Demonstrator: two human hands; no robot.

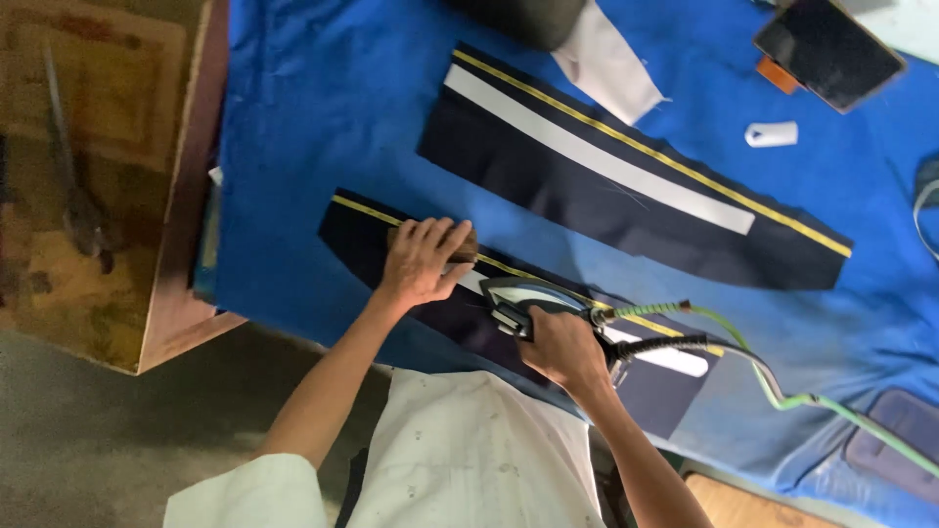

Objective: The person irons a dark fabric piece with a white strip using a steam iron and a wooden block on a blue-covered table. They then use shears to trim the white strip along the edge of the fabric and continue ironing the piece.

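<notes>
While the left hand (423,259) presses flat, fingers together, on a small brown wooden block (458,242), that block sits on the near dark navy fabric panel (367,244), right on its yellow stripe. This panel lies close to the near edge of the blue-covered worktop (313,117), partly hidden by the arms. Just to the right, the right hand (562,347) is clamped around the handle of a steam iron (518,298), whose sole rests on the same panel beside the block. A green hose (773,386) and a black cable (665,344) run from the iron toward the worktop's right edge. Farther back, toward the middle, a second dark panel (587,200) with a white band and yellow stripe lies flat, well apart from the hands. Near the far right corner sit a dark tablet-like slab (829,49) and a small white piece (771,134).
</notes>
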